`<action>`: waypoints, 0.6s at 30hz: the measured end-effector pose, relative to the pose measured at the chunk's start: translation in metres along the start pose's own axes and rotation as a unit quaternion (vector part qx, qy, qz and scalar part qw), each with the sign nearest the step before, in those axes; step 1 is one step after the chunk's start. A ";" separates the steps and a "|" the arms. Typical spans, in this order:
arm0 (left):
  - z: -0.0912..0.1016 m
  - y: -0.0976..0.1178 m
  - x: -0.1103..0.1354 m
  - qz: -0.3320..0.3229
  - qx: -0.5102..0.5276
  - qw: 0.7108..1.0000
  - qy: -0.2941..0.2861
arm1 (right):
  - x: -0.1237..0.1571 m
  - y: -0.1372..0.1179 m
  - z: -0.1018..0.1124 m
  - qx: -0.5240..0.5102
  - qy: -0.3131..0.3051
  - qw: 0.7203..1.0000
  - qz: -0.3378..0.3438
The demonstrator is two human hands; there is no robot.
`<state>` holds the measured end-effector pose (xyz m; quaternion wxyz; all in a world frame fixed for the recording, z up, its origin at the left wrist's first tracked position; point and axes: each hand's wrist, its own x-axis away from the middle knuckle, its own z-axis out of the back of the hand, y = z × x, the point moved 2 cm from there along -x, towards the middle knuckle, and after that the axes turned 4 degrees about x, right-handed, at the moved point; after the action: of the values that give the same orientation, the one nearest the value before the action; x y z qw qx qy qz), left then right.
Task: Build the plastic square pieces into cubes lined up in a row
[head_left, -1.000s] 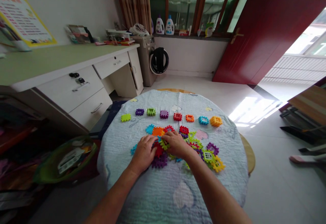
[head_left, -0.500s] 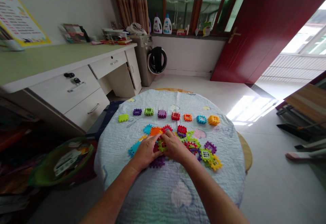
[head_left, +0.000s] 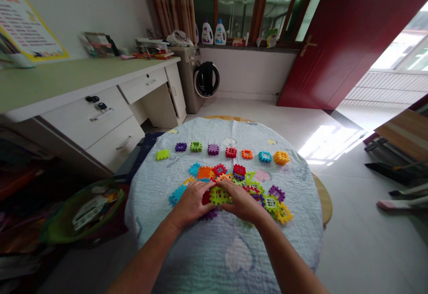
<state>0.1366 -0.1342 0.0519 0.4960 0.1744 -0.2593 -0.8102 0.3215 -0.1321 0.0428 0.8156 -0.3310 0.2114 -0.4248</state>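
A lime-green toothed building block (head_left: 220, 195) is between my hands, low over a loose pile of similar blocks. My left hand (head_left: 190, 201) curls at its left edge, thumb below and fingers above, with a dark red block (head_left: 206, 197) just beside the fingers. My right hand (head_left: 243, 199) grips the right side of the same green block. Behind the hands lie an orange block (head_left: 204, 172) and a red block (head_left: 220, 169). A blue block (head_left: 177, 194) sits left of my left hand. Part of a purple block (head_left: 210, 214) shows under the hands.
A spaced row of blocks runs along the far side, from a lime one (head_left: 162, 154) to a yellow stack (head_left: 281, 157). More blocks, including a yellow one (head_left: 284, 214), spread to the right. A patterned cloth (head_left: 238, 256) covers the round table.
My right hand has shifted slightly right and down, and the green block between the hands shows more fully. Orange pieces behind the fingers are now uncovered.
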 end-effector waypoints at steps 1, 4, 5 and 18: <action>-0.001 0.002 0.000 -0.005 -0.001 1.000 -0.006 | 0.001 0.000 0.000 0.000 0.000 1.000 -0.009; -0.001 0.008 0.000 -0.014 -0.006 1.000 -0.024 | 0.002 -0.001 -0.003 0.004 -0.001 1.000 -0.027; -0.001 0.010 0.000 -0.013 -0.006 0.999 -0.029 | 0.002 -0.001 -0.004 0.005 0.000 0.999 -0.031; -0.026 0.008 0.008 -0.054 -0.064 0.994 0.076 | 0.002 -0.002 -0.012 -0.004 0.060 0.997 -0.048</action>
<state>0.1530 -0.1514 0.0356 0.4794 0.2171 -0.1591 -0.8353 0.3138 -0.1384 0.0360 0.7789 -0.3179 0.2455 -0.4817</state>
